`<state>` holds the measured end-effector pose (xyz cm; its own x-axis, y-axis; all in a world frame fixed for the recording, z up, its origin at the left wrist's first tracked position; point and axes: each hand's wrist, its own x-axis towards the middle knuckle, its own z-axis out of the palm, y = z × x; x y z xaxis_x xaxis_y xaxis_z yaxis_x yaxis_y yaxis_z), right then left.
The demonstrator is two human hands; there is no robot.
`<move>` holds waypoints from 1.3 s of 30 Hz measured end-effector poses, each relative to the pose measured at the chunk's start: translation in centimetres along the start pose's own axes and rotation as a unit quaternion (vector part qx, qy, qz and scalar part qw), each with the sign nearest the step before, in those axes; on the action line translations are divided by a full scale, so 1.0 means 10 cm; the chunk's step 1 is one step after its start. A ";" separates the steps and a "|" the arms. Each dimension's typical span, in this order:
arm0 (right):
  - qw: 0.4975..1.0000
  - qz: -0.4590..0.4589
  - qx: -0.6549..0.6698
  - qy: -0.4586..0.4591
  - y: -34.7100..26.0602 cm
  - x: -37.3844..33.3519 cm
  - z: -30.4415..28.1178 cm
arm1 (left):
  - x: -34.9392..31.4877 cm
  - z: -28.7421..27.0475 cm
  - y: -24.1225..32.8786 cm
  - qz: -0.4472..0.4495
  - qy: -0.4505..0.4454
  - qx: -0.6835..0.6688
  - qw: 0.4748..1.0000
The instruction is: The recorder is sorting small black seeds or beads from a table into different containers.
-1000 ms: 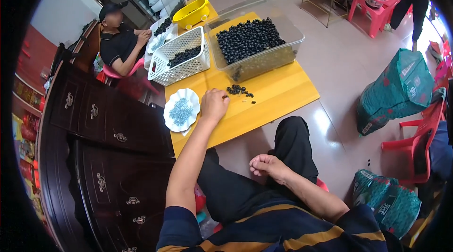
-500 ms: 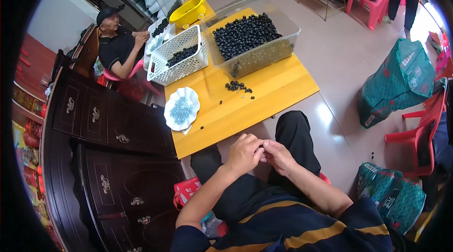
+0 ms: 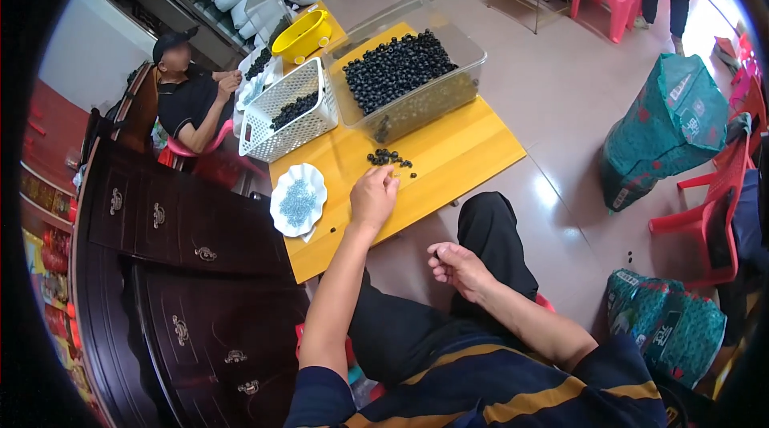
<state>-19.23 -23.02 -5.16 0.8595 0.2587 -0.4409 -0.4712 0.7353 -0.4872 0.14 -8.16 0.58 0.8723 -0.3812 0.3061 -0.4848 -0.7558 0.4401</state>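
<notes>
My left hand (image 3: 374,197) reaches over the wooden table, fingers bent together right at the near side of a small pile of black bead-like pieces (image 3: 383,157). Whatever its fingertips hold, if anything, is hidden. Above my lap, my right hand (image 3: 463,269) is closed, thumb against curled fingers, with a small dark piece just showing at the tips. Left of my left hand, a white scalloped dish (image 3: 320,192) holds many small clear-bluish pieces. A large clear plastic bin (image 3: 448,85) behind the pile is heaped with the same black pieces.
A white perforated basket (image 3: 324,100) with black pieces and a yellow tub (image 3: 301,37) stand on the table (image 3: 473,140). Another person (image 3: 192,100) sits at the far left. Dark wooden cabinets (image 3: 192,300) flank the left; teal bags (image 3: 661,132) and a red chair (image 3: 709,228) stand right.
My hands were together above my lap. The left has moved forward to the small pile on the table; the right has stayed above my lap, apart from it.
</notes>
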 end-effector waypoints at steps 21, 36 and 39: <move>0.982 0.024 0.176 -0.063 -0.07 0.03 -0.10 | -0.99 -0.21 0.46 -0.137 -0.024 -0.341 0.930; 0.983 0.045 0.134 -0.114 0.00 -0.01 -0.06 | -1.33 -0.42 0.85 -0.025 -0.012 -0.274 0.961; 0.988 0.043 0.101 -0.110 -0.01 -0.02 -0.07 | -1.33 -0.41 0.86 -0.004 -0.021 -0.248 0.969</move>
<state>-19.45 -23.58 -5.52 0.8505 0.4399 -0.2883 -0.5148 0.8084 -0.2853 -15.89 -7.43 3.79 0.8731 -0.4049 0.2717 -0.4401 -0.4146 0.7965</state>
